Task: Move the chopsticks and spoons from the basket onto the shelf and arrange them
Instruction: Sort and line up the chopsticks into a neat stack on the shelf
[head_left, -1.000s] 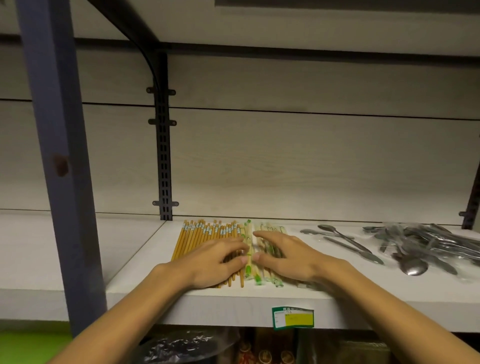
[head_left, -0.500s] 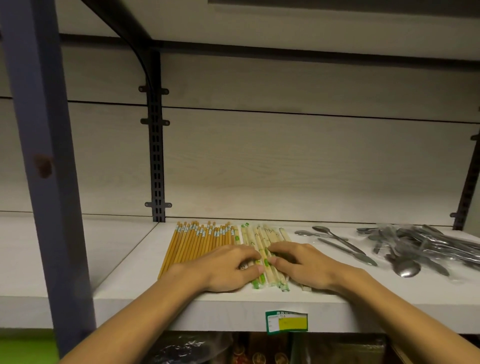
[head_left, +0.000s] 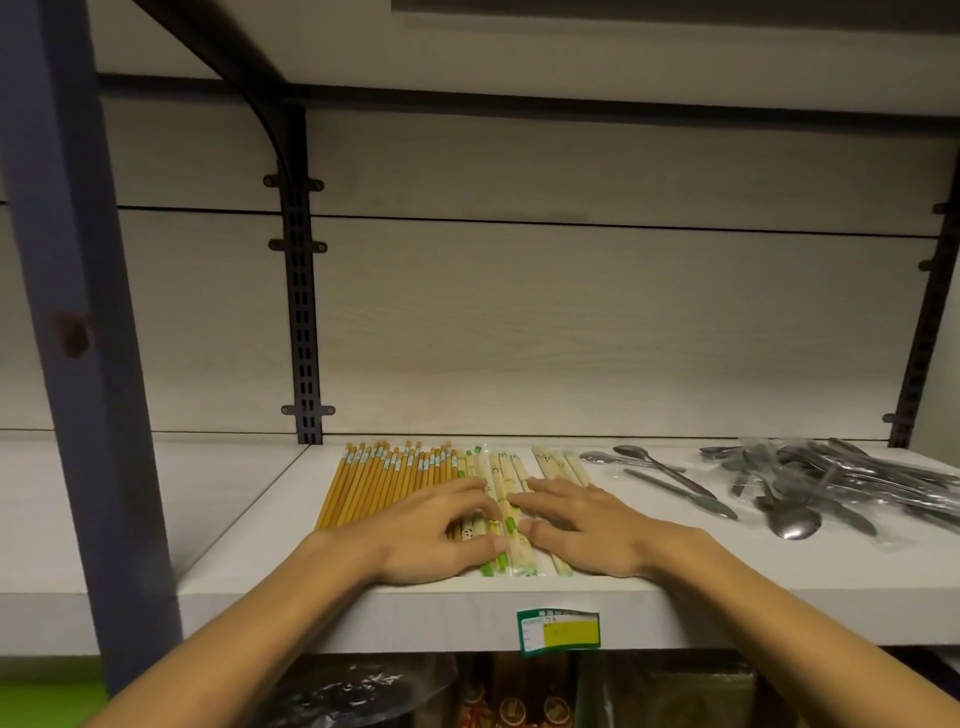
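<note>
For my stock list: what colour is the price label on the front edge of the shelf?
Green border with a yellow and white panel: the price label on the shelf, head view.

We are covering the near ends of the chopsticks (head_left: 395, 483) with both hands; the price tag (head_left: 560, 632) print is blurring beyond reading.

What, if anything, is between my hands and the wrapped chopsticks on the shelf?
Nothing visible. The left hand and right hand rest flat directly on the wrapped chopsticks on the shelf, fingers straight. The brown chopsticks and loose spoons lie off to either side.
</note>
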